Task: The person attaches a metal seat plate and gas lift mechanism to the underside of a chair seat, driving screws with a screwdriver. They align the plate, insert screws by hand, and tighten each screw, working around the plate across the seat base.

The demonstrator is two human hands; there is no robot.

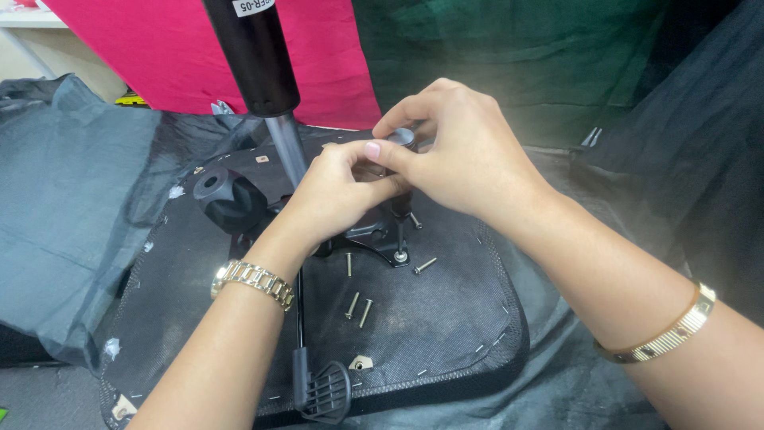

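I'm fastening the chair mechanism (pixel 374 235): both my left hand (pixel 338 187) and right hand (pixel 461 151) pinch a screwdriver (pixel 402 171) upright; loose screws (pixel 358 306) at six o'clock need fetching next, I judge.

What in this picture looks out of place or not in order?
Several loose screws lie scattered on the dark underside of the chair seat, pointing different ways, not fitted in any hole. Both the left hand and the right hand pinch a small dark part above the metal mechanism plate. Nothing looks broken.
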